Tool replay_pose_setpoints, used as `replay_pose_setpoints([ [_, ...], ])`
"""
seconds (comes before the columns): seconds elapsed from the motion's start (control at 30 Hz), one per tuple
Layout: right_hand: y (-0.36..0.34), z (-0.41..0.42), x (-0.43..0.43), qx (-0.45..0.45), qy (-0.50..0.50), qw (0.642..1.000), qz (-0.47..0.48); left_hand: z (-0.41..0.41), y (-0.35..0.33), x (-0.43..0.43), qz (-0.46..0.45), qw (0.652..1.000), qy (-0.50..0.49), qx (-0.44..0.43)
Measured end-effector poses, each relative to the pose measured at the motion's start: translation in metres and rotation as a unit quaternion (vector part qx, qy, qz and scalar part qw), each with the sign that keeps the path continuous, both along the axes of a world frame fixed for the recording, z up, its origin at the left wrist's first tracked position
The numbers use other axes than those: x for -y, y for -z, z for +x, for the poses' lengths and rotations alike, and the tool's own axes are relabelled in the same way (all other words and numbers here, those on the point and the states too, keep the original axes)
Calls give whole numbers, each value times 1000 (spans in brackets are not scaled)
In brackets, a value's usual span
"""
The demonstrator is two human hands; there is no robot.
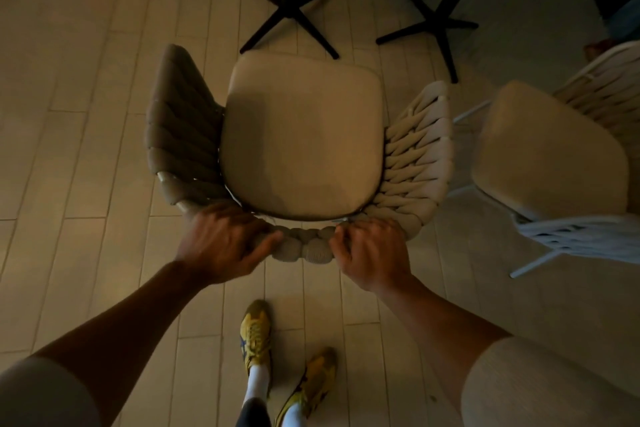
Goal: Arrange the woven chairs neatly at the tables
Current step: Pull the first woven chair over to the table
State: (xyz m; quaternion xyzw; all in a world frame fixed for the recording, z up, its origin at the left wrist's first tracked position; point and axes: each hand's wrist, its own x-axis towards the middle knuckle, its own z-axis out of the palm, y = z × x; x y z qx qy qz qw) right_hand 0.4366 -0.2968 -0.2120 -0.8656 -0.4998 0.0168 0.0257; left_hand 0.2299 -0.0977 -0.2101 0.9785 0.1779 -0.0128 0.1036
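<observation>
A woven chair (301, 135) with a beige seat cushion stands right below me, its curved rope-wrapped backrest nearest to me. My left hand (221, 243) grips the top of the backrest on the left. My right hand (370, 253) grips the same rim on the right, fingers curled over it. The chair's front faces a black cross-shaped table base (287, 10) just beyond the cushion. A second woven chair (554, 152) with a white frame stands to the right, turned at an angle.
A second black table base (438, 21) stands at the upper right, between the two chairs. The floor is pale planks. My feet in yellow shoes (256, 333) are behind the chair. A dark object fills the far upper right corner.
</observation>
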Motion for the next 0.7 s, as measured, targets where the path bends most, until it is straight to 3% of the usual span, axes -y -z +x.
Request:
replay_pose_setpoints([
  [0.2,3,2,-1,3,-5,1000,29,10,6,4,44,999,6,6],
  [0.7,7,48,-42,-8,-22,999,46,56,8,-29,56,996,-62,-26],
])
